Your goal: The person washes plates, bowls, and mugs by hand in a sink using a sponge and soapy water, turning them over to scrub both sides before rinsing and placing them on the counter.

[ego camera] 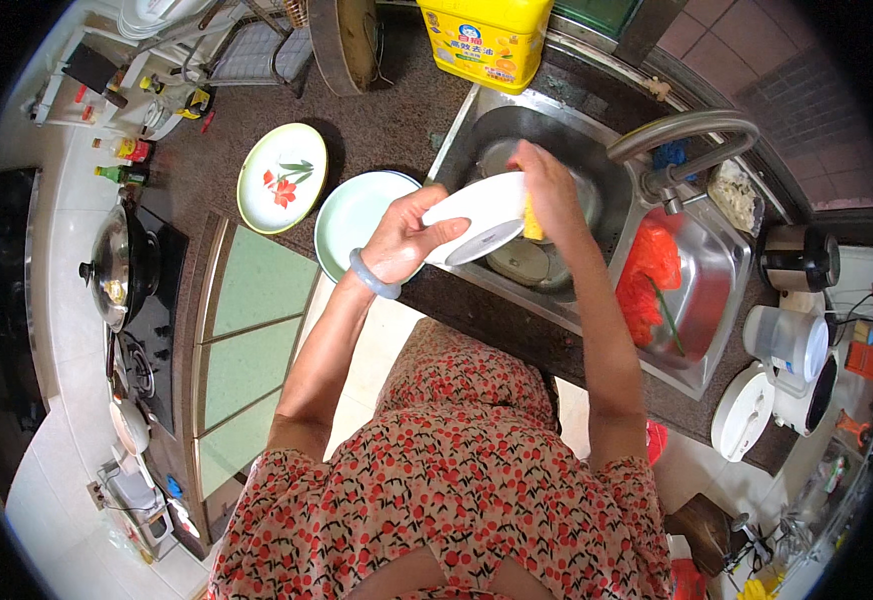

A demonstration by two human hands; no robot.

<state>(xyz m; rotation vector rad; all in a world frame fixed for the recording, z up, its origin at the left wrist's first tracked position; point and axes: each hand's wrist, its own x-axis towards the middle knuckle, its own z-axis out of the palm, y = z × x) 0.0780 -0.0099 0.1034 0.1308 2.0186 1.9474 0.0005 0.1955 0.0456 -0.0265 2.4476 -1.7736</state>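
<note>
My left hand (406,236), with a pale bangle on the wrist, grips a white bowl (481,214) by its near left side. The bowl is tilted so that its underside and foot ring face me. At its right rim, my right hand (549,191) presses a yellow sponge (532,219) against it; some fingers are blurred or behind the rim. Both hands are at the near left part of the larger sink basin (594,202). Dishes lie low in this basin, among them a pale one (519,262). Under my left hand, a pale green dish (354,214) sits on the counter edge.
A plate with a red flower design (283,178) rests on the left counter. Behind the basin stands a yellow detergent jug (485,45). The faucet (684,135) arches over the sink's right side. A red plastic bag (650,255) lies in the smaller basin. A lidded wok (118,270) occupies the stove.
</note>
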